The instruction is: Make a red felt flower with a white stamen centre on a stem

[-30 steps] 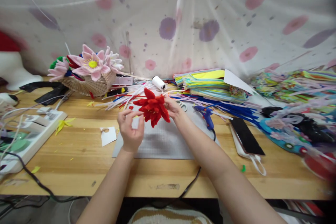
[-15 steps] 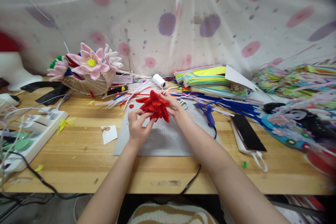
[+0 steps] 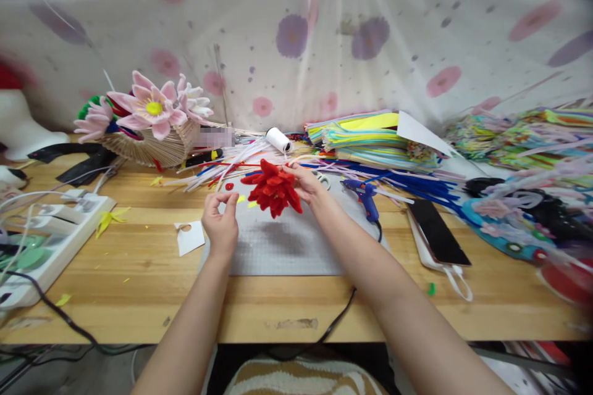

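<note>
A red flower of fuzzy petals (image 3: pixel 271 190) is held up over a grey gridded cutting mat (image 3: pixel 287 253). My right hand (image 3: pixel 306 185) grips it from its right side, and part of the grip is hidden behind the petals. To the left of the flower, apart from it, is my left hand (image 3: pixel 220 219), thumb and forefinger pinched together. Whether anything small is between those fingertips I cannot make out. Yellow scraps (image 3: pixel 251 203) lie on the mat close to the left hand, and a small red disc (image 3: pixel 229 186) lies just beyond it.
A blue glue gun (image 3: pixel 364 197) and a phone (image 3: pixel 438 231) lie to the right. Thread spool (image 3: pixel 278 141) and pipe-cleaner bundles (image 3: pixel 370 142) line the back. Pink flowers (image 3: pixel 155 105) stand back left, a power strip (image 3: pixel 60 241) nearer. White paper with a hole (image 3: pixel 189 241) lies left of the mat.
My left hand has come off the red flower and moved left and slightly down, its fingers now pinched. The right hand still holds the flower.
</note>
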Motion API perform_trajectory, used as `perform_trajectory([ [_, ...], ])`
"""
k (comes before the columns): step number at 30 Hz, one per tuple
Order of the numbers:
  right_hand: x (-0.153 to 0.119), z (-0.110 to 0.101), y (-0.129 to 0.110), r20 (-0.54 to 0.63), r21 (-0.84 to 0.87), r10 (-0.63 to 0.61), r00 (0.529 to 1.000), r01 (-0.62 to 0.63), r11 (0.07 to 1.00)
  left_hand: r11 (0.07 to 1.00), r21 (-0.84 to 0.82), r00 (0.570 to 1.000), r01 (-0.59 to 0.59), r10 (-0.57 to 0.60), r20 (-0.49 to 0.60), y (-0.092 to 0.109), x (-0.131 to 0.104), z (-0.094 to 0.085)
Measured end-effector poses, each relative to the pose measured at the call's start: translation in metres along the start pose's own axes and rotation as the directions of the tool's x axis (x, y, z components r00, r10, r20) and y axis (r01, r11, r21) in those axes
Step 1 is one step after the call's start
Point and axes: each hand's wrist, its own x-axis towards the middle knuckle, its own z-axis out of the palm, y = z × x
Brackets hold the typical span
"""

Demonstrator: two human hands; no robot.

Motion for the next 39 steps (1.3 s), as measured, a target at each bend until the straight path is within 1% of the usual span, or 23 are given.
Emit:
perform_trajectory([
  [2,-0.002,0.000,-0.001,-0.013,-0.082,0.063,0.998,-0.064,0.995,0.998,-0.044,0.998,0.055,-0.056,-0.014,0.003,0.005,0.002],
  [4,-0.003,-0.003,-0.003,-0.016,-0.143,0.114,0.993,-0.115,0.983,0.995,-0.064,0.997,0.076,-0.076,0.011,0.005,0.010,0.004],
  [7,-0.003,-0.010,-0.006,0.008,-0.189,0.186,0.983,-0.181,0.965,0.995,-0.071,0.989,0.065,-0.055,0.135,0.005,0.015,0.008],
  [10,-0.002,-0.017,-0.007,0.034,-0.217,0.247,0.968,-0.234,0.948,0.999,-0.035,0.969,0.022,-0.013,0.248,0.005,0.014,0.014],
  [13,-0.003,-0.019,-0.007,0.019,-0.239,0.251,0.968,-0.239,0.941,0.998,0.069,0.953,0.005,-0.026,0.302,0.009,0.010,0.020],
  [15,-0.004,-0.020,-0.007,-0.015,-0.242,0.234,0.972,-0.230,0.943,0.995,0.102,0.955,0.016,-0.046,0.292,0.011,0.007,0.023],
  [17,-0.006,-0.021,-0.007,-0.047,-0.239,0.221,0.974,-0.226,0.944,0.995,0.081,0.960,0.055,-0.075,0.269,0.010,0.005,0.023],
  [20,-0.009,-0.024,-0.010,-0.071,-0.233,0.223,0.972,-0.234,0.944,0.982,-0.013,0.958,0.188,-0.180,0.221,0.006,0.008,0.019],
  [23,-0.011,-0.029,-0.012,-0.073,-0.219,0.242,0.968,-0.252,0.942,0.944,-0.085,0.939,0.319,-0.304,0.158,-0.001,0.013,0.015],
  [26,-0.012,-0.032,-0.012,-0.067,-0.222,0.261,0.963,-0.270,0.937,0.907,-0.114,0.906,0.406,-0.384,0.177,-0.003,0.014,0.017],
  [28,-0.011,-0.033,-0.011,-0.064,-0.215,0.262,0.963,-0.270,0.939,0.891,-0.118,0.887,0.439,-0.408,0.216,-0.001,0.012,0.022],
  [31,-0.010,-0.033,-0.010,-0.072,-0.205,0.265,0.962,-0.274,0.939,0.883,-0.106,0.869,0.458,-0.419,0.263,0.004,0.007,0.031],
  [34,-0.010,-0.032,-0.012,-0.111,-0.202,0.249,0.962,-0.267,0.942,0.876,-0.087,0.857,0.475,-0.437,0.274,0.005,0.006,0.036],
  [37,-0.013,-0.029,-0.015,-0.151,-0.193,0.205,0.967,-0.232,0.953,0.860,-0.109,0.856,0.498,-0.468,0.221,-0.001,0.011,0.033],
  [39,-0.014,-0.026,-0.017,-0.185,-0.207,0.164,0.969,-0.202,0.957,0.848,-0.131,0.857,0.513,-0.498,0.133,-0.008,0.017,0.028],
])
